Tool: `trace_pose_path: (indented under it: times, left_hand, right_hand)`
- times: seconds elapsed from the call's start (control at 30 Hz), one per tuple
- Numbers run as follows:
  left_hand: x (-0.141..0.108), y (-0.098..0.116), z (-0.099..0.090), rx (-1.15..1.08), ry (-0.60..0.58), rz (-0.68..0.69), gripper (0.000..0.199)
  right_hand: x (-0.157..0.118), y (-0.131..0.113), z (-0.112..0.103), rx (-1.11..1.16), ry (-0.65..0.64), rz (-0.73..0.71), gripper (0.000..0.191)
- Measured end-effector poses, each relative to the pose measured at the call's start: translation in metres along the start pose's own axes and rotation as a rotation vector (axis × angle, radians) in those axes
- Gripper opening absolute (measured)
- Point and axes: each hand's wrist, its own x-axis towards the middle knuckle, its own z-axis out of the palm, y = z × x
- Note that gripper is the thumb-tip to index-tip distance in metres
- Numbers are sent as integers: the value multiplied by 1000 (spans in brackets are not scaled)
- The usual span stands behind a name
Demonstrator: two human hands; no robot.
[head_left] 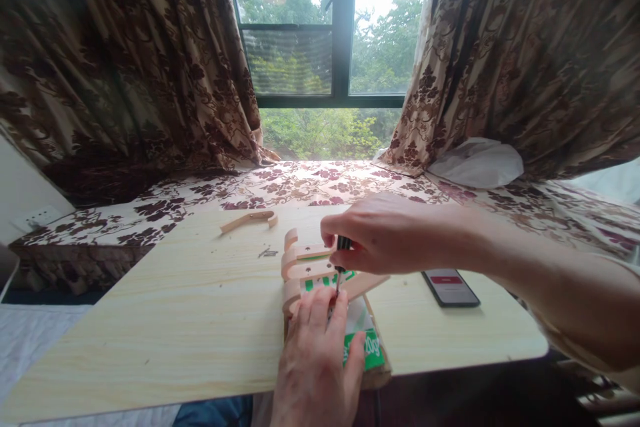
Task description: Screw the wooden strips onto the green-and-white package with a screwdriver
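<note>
Fingers of the left hand (317, 360) lie extended and slightly parted, palm down, pressing on the nearest of the curved wooden pieces (291, 297); the thumb stands apart from them, over the printed wrapper (373, 349). This hand is open, closed around nothing. The wrapper, green and white with "20g" showing, covers a flat block (377, 377) at the near edge of the pale wooden surface (165, 327).

Just beyond, the right hand (373, 240) reaches in from the right side, its fingers curled shut around the dark handle of a screwdriver (343, 243). The tool stands nearly upright, its shaft running down between the left index and middle fingers; what its tip touches is hidden.

The wooden pieces lie side by side across the block, their curled ends toward the left. Dark holes show in the two farther ones. Right of the block, a phone (451, 288) lies flat with its screen lit, below the right forearm. Left of the wooden pieces is a small group of screws (269, 252), and farther back a loose curved piece (249, 219) rests alone.

Past the surface spreads a floral cloth (300, 180), with a whitish translucent bag (480, 163) on its right part. Patterned curtains (185, 60) flank a window (344, 33), green trees outside.
</note>
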Motion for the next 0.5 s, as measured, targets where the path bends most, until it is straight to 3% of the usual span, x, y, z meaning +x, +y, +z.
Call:
trace_pose_path:
  times: [0.3,0.4,0.5]
  left_hand:
    - [-5,-13,9,51,13,90,46]
    - [-5,-19,12,71,51,139,48]
    - [-5,-24,16,91,126,177,49]
  right_hand:
    - [3,1,1,-7,42,26,23]
    - [-11,9,0,148,187,94,20]
    - [-33,12,21,410,340,201,21]
